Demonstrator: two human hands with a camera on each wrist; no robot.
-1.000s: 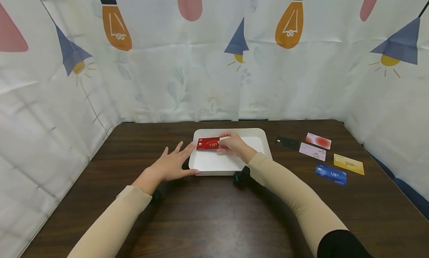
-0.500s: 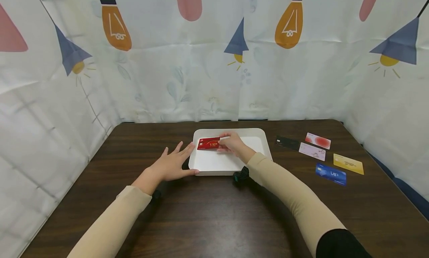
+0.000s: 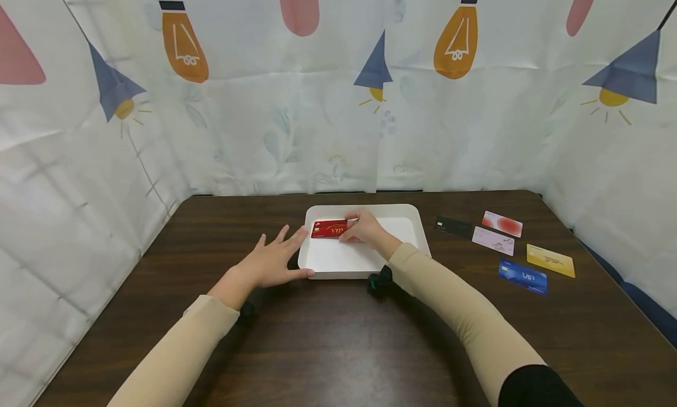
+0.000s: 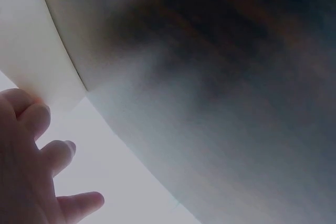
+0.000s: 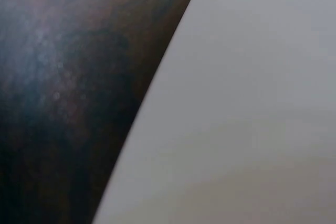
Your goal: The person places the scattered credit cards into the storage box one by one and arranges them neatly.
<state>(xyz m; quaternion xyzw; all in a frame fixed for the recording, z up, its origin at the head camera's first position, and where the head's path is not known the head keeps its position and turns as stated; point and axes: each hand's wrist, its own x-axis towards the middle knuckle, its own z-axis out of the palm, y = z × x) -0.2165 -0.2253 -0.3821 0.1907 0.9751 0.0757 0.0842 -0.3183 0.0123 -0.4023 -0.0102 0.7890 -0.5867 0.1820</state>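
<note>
A red VIP card (image 3: 329,229) lies at the left inside the white tray (image 3: 338,267). My right hand (image 3: 367,228) reaches in over the front of the tray and holds the card's right end between thumb and fingers, which partly cover it. At the tray's left side, my left hand (image 3: 270,263) has its fingers spread, with fingertips and thumb against the rim. Its fingers (image 4: 58,156) appear beside the tray wall in the left wrist view. Only tray and table show in the right wrist view, without the hand or card.
Right of the tray on the dark wooden table (image 3: 317,348) lie a black card (image 3: 453,226), a white card with red circles (image 3: 502,224), a pale pink card (image 3: 493,240), a yellow card (image 3: 550,260) and a blue VIP card (image 3: 523,276). A patterned curtain (image 3: 328,119) hangs behind.
The right thumb and fingers have shifted slightly at the card's right end, and the card has moved a little to the right. The left hand keeps its place.
</note>
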